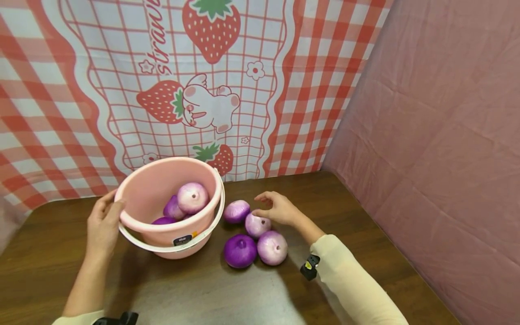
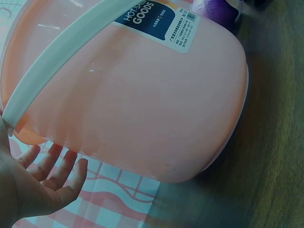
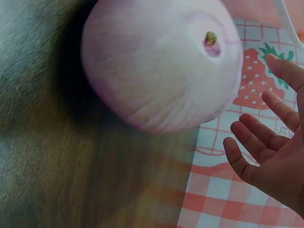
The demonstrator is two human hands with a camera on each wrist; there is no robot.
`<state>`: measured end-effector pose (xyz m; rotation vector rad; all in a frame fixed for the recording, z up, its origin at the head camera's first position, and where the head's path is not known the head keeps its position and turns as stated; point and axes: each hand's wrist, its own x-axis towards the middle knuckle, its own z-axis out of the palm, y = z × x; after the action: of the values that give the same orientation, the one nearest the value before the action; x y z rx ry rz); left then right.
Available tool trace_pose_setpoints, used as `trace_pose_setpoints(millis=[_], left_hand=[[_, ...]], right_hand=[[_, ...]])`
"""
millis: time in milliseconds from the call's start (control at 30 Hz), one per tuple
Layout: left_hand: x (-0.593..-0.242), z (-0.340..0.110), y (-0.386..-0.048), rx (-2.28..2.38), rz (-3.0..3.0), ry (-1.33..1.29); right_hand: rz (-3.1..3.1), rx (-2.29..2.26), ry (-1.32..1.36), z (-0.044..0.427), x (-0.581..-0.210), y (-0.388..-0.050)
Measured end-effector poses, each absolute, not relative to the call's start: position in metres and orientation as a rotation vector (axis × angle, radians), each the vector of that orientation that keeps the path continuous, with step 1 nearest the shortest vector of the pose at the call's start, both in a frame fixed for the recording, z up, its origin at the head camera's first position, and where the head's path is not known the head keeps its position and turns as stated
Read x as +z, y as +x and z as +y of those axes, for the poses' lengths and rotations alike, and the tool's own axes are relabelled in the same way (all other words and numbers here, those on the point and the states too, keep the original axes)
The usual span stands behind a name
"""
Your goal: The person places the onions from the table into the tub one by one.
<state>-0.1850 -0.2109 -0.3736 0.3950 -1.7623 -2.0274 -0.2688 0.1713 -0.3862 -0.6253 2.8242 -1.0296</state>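
A pink bucket with a white handle tilts toward the camera on the table, with several purple and pale onions inside. My left hand grips its rim at the left, thumb on the rim; the left wrist view shows that hand beside the bucket wall. Right of the bucket lie a purple-white onion, two pale onions and a dark purple onion. My right hand is over the upper pale one, fingers spread; whether it touches is unclear. In the right wrist view that hand holds nothing.
Behind the brown wooden table hangs a red-and-white checked cloth with strawberry prints. A pink cloth hangs on the right side. A black device is strapped at my right wrist, another at my left.
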Motion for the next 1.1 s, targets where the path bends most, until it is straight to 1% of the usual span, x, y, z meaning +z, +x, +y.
trace_pose_setpoints(millis=[433,867,1100], left_hand=[[-0.374,-0.210,-0.184,-2.025,-1.755,0.375],[-0.374,-0.210,-0.185,-2.027,-1.754,0.380],[-0.373,-0.210,-0.185,-2.028,-1.750,0.385]], right_hand=[[2.754,-0.962,-0.703,0.177,-0.398,-0.268],[2.665,-1.037,-0.639,0.180,-0.410,-0.268],[2.675,-0.975,-0.626,0.180,-0.412,-0.267]])
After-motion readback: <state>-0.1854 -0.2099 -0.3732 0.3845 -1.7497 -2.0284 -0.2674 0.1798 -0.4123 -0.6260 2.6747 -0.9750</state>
